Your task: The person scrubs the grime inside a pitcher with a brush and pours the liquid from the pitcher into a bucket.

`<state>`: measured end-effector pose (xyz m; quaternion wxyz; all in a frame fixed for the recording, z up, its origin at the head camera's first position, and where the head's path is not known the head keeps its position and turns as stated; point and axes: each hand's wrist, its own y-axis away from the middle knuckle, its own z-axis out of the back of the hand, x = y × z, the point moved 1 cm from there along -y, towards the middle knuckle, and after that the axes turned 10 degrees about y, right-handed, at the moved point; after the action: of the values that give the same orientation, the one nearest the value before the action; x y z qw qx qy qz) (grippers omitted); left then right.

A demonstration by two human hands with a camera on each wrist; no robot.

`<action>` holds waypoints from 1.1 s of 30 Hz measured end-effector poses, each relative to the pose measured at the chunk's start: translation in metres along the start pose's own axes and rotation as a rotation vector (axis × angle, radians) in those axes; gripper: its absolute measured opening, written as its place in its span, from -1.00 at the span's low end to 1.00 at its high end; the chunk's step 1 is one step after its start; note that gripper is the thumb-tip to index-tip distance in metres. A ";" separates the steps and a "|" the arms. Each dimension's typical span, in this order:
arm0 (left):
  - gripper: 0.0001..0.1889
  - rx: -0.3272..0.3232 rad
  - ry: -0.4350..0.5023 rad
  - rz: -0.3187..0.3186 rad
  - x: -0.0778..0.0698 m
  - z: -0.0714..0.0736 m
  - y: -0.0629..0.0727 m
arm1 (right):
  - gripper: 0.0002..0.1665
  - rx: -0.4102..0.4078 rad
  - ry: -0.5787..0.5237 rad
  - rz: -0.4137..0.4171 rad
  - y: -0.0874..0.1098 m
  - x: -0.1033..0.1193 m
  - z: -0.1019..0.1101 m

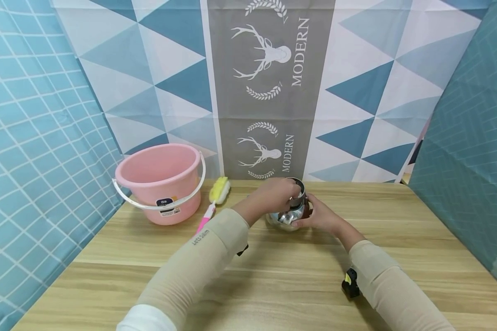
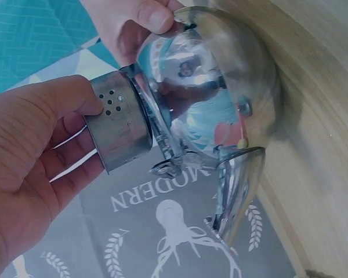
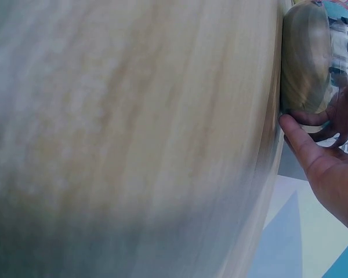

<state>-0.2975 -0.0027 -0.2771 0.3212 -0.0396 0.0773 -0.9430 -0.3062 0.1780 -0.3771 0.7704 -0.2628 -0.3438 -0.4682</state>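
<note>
A shiny round metal teapot (image 1: 287, 219) stands on the wooden table near its back edge, its spout (image 2: 235, 191) showing in the left wrist view. My left hand (image 1: 273, 195) pinches a perforated metal tea strainer (image 2: 119, 124) between thumb and fingers, right at the teapot's mouth. From the right side, my right hand (image 1: 320, 216) holds the teapot's round body, thumb towards me and fingers spread round the far side. In the right wrist view only part of the teapot (image 3: 306, 58) shows at the edge, with a fingertip low on its side.
To the left stands a pink bucket (image 1: 171, 188) with a white handle. Between it and my left arm lies a yellow and white sponge brush (image 1: 219, 191) with a pink handle, partly behind the sleeve. A patterned curtain (image 1: 269, 92) hangs behind the table (image 1: 298, 285).
</note>
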 end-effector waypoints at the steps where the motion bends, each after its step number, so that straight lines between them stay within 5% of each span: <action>1: -0.91 0.001 0.001 -0.002 -0.001 0.002 0.001 | 0.21 0.000 -0.001 0.003 0.000 0.000 0.000; 33: -0.80 -0.106 -0.009 -0.136 0.000 0.013 0.059 | 0.29 -0.022 0.037 -0.045 0.000 0.002 -0.001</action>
<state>-0.2606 -0.0503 -0.2741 0.2543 -0.0659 0.1227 -0.9571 -0.3052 0.1765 -0.3765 0.7629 -0.2549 -0.3304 -0.4938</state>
